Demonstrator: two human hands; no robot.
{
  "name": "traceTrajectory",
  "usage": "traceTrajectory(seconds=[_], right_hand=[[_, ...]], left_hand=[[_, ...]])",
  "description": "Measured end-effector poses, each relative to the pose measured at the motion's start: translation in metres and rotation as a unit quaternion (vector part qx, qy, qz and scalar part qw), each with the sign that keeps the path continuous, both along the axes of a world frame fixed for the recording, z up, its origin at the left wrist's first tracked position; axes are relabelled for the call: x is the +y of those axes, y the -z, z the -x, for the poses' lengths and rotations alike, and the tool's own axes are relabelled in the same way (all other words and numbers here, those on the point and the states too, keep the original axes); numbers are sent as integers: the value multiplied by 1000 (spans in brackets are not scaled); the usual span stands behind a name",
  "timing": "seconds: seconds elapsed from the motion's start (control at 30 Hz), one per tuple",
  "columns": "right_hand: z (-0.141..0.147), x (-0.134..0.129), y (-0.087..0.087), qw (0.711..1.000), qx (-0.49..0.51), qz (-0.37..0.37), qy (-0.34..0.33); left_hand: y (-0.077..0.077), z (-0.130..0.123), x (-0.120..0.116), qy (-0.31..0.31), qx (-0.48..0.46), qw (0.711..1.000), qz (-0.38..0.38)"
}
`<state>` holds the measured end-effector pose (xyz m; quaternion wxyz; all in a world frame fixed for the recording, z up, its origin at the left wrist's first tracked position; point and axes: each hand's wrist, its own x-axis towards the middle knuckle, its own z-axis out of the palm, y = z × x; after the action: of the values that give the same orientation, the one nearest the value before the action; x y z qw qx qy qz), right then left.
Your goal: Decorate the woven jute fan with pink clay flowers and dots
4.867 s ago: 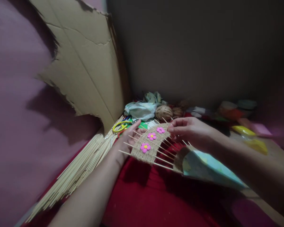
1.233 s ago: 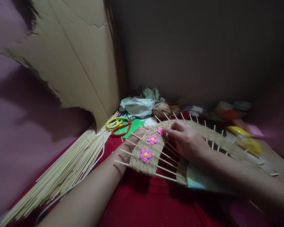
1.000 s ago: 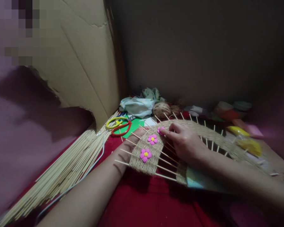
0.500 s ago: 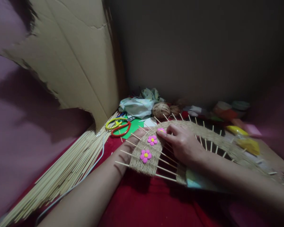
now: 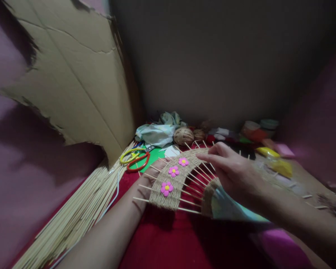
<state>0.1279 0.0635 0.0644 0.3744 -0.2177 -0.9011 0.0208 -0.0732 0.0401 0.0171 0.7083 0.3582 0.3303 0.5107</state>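
Note:
A curved band of woven twine point(image 5: 164, 201) with thin sticks through it bears three pink flowers with yellow centres point(image 5: 167, 188). My left hand point(image 5: 158, 166) reaches behind the band's left part; most of its fingers are hidden. Over the band's upper right part is my right hand point(image 5: 226, 162), its index finger stretched out to the left, close to the weave, the other fingers curled. Whether that finger touches the band is unclear. Pale blue-green cloth point(image 5: 232, 207) lies at the lower right of the woven piece.
Long thin sticks point(image 5: 72, 209) lie at left beside torn cardboard point(image 5: 81, 74). Scissors with yellow and red handles point(image 5: 138, 163) rest on green sheet. Behind are twine balls point(image 5: 184, 136) and crumpled cloth point(image 5: 155, 134). Yellow packets point(image 5: 282, 168) sit at right, on a red surface's far side.
My right hand has moved right, away from the third flower, which now shows whole. The woven piece appears turned or shifted, and the whole view has moved slightly.

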Motion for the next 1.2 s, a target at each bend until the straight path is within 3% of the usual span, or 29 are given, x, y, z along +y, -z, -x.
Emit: traceTrajectory(seconds=[0.13,0.33,0.47,0.63,0.83,0.93,1.07,1.2], right_hand=[[-27,-16,-8,999,40,20,2],[-66,-24,-7,994,80,43,61],[-84,-29,-6,993,71,72,61],[-99,-34,-2,988,99,89,80],[-115,-35,1,986,118,89,80],[-125,-36,3,981,107,143,76],[-137,-40,2,959,-65,276,-4],[-142,-51,8,951,-196,238,-32]], left_hand=[[-1,10,0,-9,9,997,74],[2,58,14,-164,67,979,96],[-4,74,13,-274,135,951,48],[-11,50,7,-368,239,897,-54],[-24,12,1,-361,350,854,-135],[-40,-9,-1,-309,376,857,-173],[-63,-49,-8,-197,351,887,-226],[-63,-89,-17,-136,342,898,-242]])
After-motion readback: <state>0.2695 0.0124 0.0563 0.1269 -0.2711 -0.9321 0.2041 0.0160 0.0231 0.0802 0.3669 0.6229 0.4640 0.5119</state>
